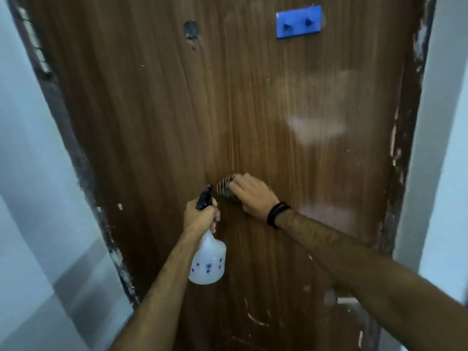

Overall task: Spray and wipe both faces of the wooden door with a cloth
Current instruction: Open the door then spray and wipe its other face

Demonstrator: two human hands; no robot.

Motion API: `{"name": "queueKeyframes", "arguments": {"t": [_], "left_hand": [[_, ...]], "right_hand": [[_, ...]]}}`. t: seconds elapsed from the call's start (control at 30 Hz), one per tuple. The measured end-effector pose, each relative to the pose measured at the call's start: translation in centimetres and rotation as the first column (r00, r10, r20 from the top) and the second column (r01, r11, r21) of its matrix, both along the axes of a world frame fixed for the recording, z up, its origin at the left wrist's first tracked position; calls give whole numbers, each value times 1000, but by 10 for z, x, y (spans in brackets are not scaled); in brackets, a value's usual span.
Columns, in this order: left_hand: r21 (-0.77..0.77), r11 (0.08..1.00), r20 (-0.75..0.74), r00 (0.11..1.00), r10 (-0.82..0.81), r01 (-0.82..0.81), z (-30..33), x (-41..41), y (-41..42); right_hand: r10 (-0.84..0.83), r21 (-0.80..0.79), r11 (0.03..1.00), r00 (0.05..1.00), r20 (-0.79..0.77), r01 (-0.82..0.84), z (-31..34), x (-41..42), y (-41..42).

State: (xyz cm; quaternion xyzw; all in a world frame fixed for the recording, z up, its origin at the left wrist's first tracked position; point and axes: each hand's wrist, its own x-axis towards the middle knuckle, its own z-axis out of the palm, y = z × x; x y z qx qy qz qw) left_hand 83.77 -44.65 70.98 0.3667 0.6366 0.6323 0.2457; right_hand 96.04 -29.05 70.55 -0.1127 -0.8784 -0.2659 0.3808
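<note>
the right hand (249, 196) presses a striped cloth (226, 186) flat on the wooden door (157, 122), mid-panel. the left hand (201, 215) grips the spray bottle (208, 259) just at seven o'clock, nozzle aimed toward the cloth. unwiped wood stretches away toward twelve.

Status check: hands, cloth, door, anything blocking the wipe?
Left hand grips spray bottle, nozzle up. Right hand presses striped cloth flat on door, mid-height. Blue hook plate high above, well clear of cloth.
</note>
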Motion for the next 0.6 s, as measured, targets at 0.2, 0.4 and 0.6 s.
{"name": "queueKeyframes", "arguments": {"t": [0.2,0.4,0.6], "left_hand": [[-67,982,15,984,-176,177,-42,38,29],[-132,951,36,961,-276,278,-85,94,54],[-192,922,62,941,-331,337,-119,141,73]], "right_hand": [[-345,-423,894,830,-437,149,-37,73,13],[-382,-486,817,922,-57,309,-143,136,2],[-545,-652,751,657,-521,105,-105,193,35]]}}
